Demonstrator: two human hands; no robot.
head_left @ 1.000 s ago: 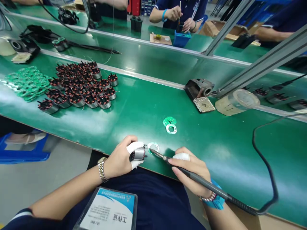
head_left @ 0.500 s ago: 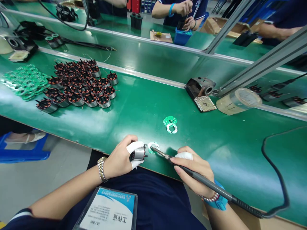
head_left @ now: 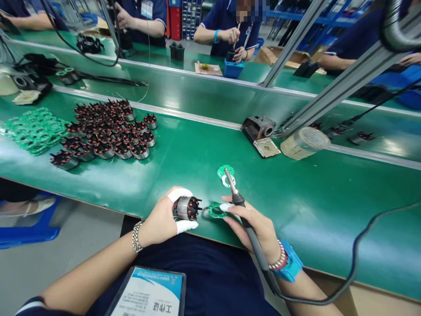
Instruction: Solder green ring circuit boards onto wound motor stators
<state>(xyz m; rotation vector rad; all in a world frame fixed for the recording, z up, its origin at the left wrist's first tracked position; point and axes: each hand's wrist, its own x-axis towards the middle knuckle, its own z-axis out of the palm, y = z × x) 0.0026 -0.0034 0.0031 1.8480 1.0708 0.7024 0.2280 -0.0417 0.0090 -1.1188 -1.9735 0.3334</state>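
My left hand (head_left: 164, 215), with white finger covers, grips a round metal motor stator (head_left: 187, 208) with copper windings, its black pins pointing right. Just right of those pins, my right hand (head_left: 253, 224) pinches a green ring-shaped circuit board (head_left: 216, 211) between thumb and finger. A soldering iron (head_left: 251, 237) also rests in my right hand, its tip pointing up and away. Beyond the tip, two more boards (head_left: 226, 173) lie overlapping on the green table (head_left: 187, 162).
Rows of stators (head_left: 105, 131) stand at the left beside a pile of green boards (head_left: 34, 129). An iron stand (head_left: 259, 129) and a cloudy tub (head_left: 304, 142) are at the back right. The iron's cable (head_left: 355, 250) loops at right. People work across the bench.
My right hand has picked up the board from the table and swung the iron's tip upward, away from it. The stator in my left hand has turned, showing more of its windings.
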